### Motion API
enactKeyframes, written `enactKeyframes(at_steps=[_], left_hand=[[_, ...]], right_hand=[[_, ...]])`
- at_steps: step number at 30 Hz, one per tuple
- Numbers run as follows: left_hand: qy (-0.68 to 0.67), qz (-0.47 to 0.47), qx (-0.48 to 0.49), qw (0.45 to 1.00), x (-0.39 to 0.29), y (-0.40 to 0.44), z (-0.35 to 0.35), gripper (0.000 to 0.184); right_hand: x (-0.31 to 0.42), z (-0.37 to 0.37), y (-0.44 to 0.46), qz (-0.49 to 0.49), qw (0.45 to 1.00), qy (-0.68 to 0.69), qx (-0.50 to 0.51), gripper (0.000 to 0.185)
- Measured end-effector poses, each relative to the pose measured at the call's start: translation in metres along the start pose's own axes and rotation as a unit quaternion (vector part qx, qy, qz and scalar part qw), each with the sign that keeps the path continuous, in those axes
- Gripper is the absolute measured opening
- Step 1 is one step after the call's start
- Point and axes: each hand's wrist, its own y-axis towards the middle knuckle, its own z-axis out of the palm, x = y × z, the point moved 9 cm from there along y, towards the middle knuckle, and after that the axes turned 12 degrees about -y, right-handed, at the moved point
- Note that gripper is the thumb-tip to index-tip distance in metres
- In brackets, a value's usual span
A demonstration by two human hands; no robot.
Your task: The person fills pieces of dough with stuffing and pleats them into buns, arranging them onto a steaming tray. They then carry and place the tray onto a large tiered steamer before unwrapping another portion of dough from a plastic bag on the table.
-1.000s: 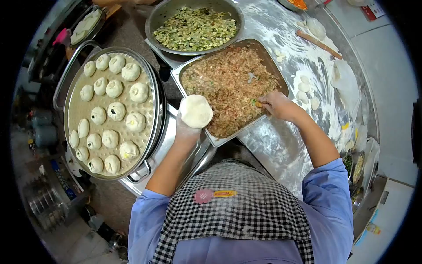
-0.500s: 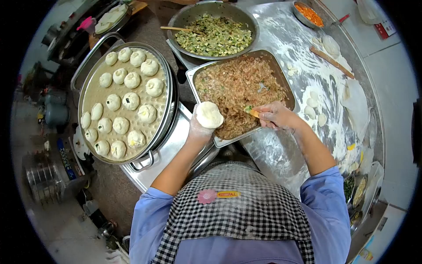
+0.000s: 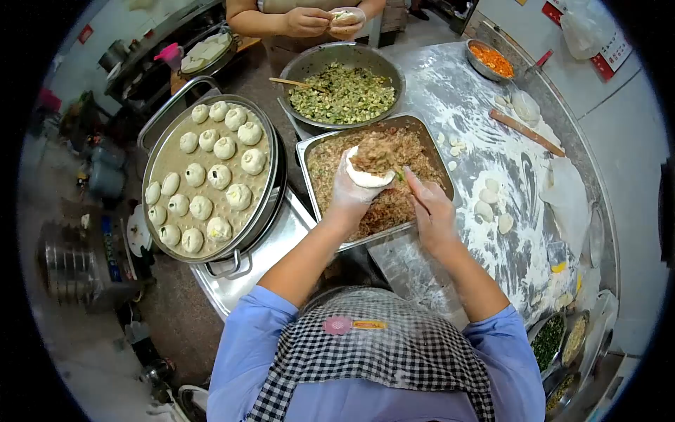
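Note:
My left hand (image 3: pixel 349 204) is cupped around a round white dough wrapper (image 3: pixel 367 181), above the meat tray. A heap of minced meat filling (image 3: pixel 376 152) lies on the wrapper. Beside it, my right hand (image 3: pixel 432 207) grips a small wooden spatula (image 3: pixel 400 174); only a bit near its green-marked end shows, against the filling, and the fingers hide the rest. Under both hands is a rectangular metal tray (image 3: pixel 422 128) of minced meat. To the left, a large round steamer tray (image 3: pixel 158 193) carries several pleated buns (image 3: pixel 200 207).
Behind the tray stands a steel bowl (image 3: pixel 399 74) of chopped green filling with a wooden stick. A co-worker's hands (image 3: pixel 316 22) hold a wrapper beyond it. On the right, the floured table (image 3: pixel 471 141) has dough pieces (image 3: pixel 505 223), a rolling pin (image 3: pixel 527 132) and a carrot bowl (image 3: pixel 490 61).
My left hand has moved right over the tray, and filling now sits on its wrapper. My right hand has brought the spatula up to it. The co-worker's hands have come into view.

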Motion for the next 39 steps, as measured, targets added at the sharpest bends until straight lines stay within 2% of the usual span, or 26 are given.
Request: enactKeyframes(at_steps=[2,3,7,9,11,12,13,14,15,16,17,20,22,23,26,28,32,34,35,36,39], left_hand=[[0.051,0.029,0.030,0.998,-0.003,0.001,-0.002,0.055],[0.034,-0.005,0.024,0.999,-0.001,-0.001,-0.005,0.056],[0.082,-0.028,0.085,0.993,-0.007,-0.008,-0.001,0.056],[0.147,-0.025,0.087,0.985,-0.008,-0.012,-0.004,0.054],[0.207,0.001,0.127,0.970,-0.008,-0.011,0.017,0.051],[0.182,-0.023,0.135,0.974,0.011,-0.006,0.014,0.052],[0.145,-0.033,0.140,0.979,0.012,-0.007,0.028,0.054],[0.101,-0.047,0.147,0.983,0.020,-0.005,0.039,0.052],[0.138,-0.019,0.194,0.971,0.026,0.002,0.051,0.056],[0.058,-0.058,0.226,0.971,0.022,-0.007,0.087,0.059],[0.054,-0.071,0.263,0.961,0.033,-0.008,0.109,0.060],[0.092,-0.129,0.360,0.919,0.094,-0.009,0.162,0.063],[0.008,-0.223,0.443,0.868,0.117,-0.052,0.218,0.063],[-0.028,-0.274,0.470,0.839,0.128,-0.074,0.239,0.063],[-0.050,-0.315,0.530,0.785,0.156,-0.140,0.287,0.053],[-0.040,-0.367,0.568,0.735,0.182,-0.175,0.300,0.058],[-0.020,-0.432,0.638,0.637,0.194,-0.248,0.323,0.065],[-0.037,-0.440,0.663,0.604,0.191,-0.273,0.332,0.067],[-0.039,-0.448,0.669,0.592,0.192,-0.281,0.334,0.068],[-0.029,-0.438,0.686,0.581,0.194,-0.288,0.338,0.068],[0.027,-0.414,0.690,0.593,0.192,-0.276,0.334,0.068]], right_hand=[[0.002,-0.008,-0.004,-0.027,0.999,-0.027,-0.002,0.042],[0.003,-0.009,-0.004,-0.051,0.998,-0.038,0.026,0.043],[0.015,-0.023,0.006,-0.142,0.977,-0.096,0.127,0.046],[0.018,-0.024,0.008,-0.175,0.961,-0.124,0.178,0.048],[0.011,-0.039,0.006,-0.168,0.946,-0.172,0.218,0.051],[0.009,-0.049,0.001,-0.160,0.934,-0.209,0.243,0.053],[-0.004,-0.066,-0.015,-0.207,0.957,-0.160,0.125,0.053],[-0.004,-0.089,-0.024,-0.133,0.966,-0.151,0.159,0.055],[-0.015,-0.098,-0.034,-0.024,0.942,-0.218,0.254,0.052],[-0.028,-0.113,-0.054,0.037,0.942,-0.225,0.245,0.044],[-0.041,-0.129,-0.077,0.133,0.934,-0.213,0.256,0.038],[-0.047,-0.174,-0.151,0.256,0.936,-0.212,0.118,0.039],[-0.033,-0.195,-0.202,0.297,0.936,-0.190,-0.010,0.040],[-0.029,-0.201,-0.226,0.332,0.919,-0.206,-0.052,0.040],[-0.010,-0.217,-0.289,0.406,0.870,-0.230,-0.157,0.040],[0.010,-0.225,-0.322,0.440,0.844,-0.227,-0.206,0.041],[0.030,-0.217,-0.374,0.539,0.767,-0.295,-0.185,0.037],[0.044,-0.219,-0.386,0.546,0.753,-0.289,-0.227,0.039],[0.050,-0.219,-0.391,0.547,0.749,-0.282,-0.244,0.040],[0.053,-0.219,-0.394,0.548,0.731,-0.338,-0.225,0.041],[0.042,-0.210,-0.382,0.520,0.721,-0.428,-0.161,0.047]])
